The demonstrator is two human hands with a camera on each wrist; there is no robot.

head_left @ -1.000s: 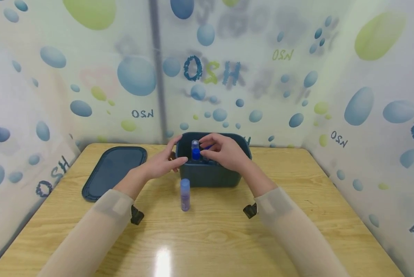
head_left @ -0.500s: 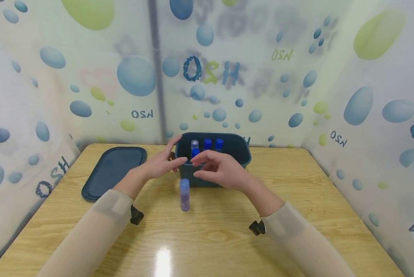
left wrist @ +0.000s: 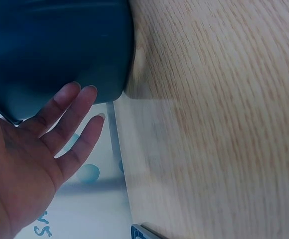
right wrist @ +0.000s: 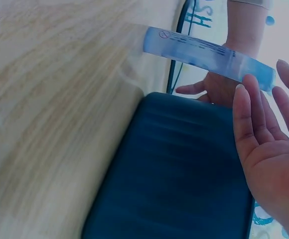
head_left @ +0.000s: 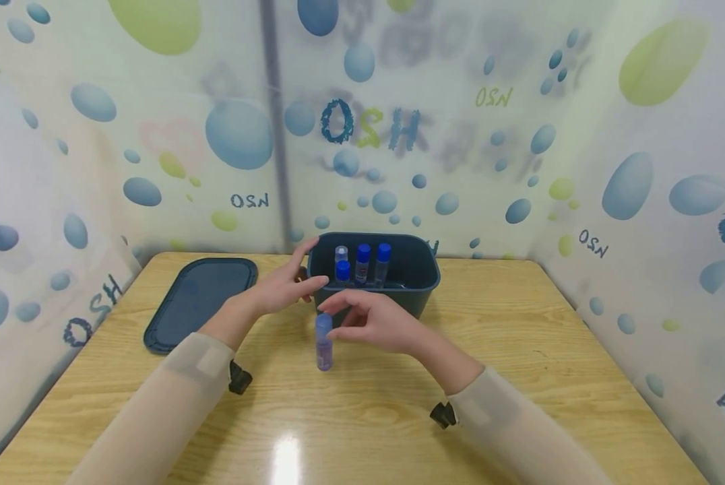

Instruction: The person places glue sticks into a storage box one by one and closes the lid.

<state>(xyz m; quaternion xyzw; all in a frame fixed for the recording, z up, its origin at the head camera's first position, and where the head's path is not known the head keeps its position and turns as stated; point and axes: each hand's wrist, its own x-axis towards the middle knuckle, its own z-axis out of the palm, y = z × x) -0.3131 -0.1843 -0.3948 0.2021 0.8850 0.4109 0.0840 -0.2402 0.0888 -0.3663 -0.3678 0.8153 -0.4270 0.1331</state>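
A small clear bottle with a pale blue cap [head_left: 324,350] stands upright on the table in front of a dark blue-green bin [head_left: 407,301]. My right hand [head_left: 379,325] is at its cap, thumb and fingers spread around it; in the right wrist view the fingers [right wrist: 242,112] are straight beside the bottle [right wrist: 194,50], and no firm grip shows. At the bin's left end rests my left hand [head_left: 277,286], thumb over the rim and fingers extended along the wall [left wrist: 60,45]. Inside the bin stand several small bottles, among them blue-capped ones [head_left: 362,263] and a clear-topped one [head_left: 341,253].
A dark lid [head_left: 201,300] lies flat on the wooden table [head_left: 490,417], left of the bin. Patterned cloth walls [head_left: 459,135] enclose the table at the back and sides. The bottles stand toward the bin's left and middle.
My right hand has come out of the bin and moved toward me, down to the bottle standing in front. It has left the blue-capped bottles in view. The left hand stays at the bin.
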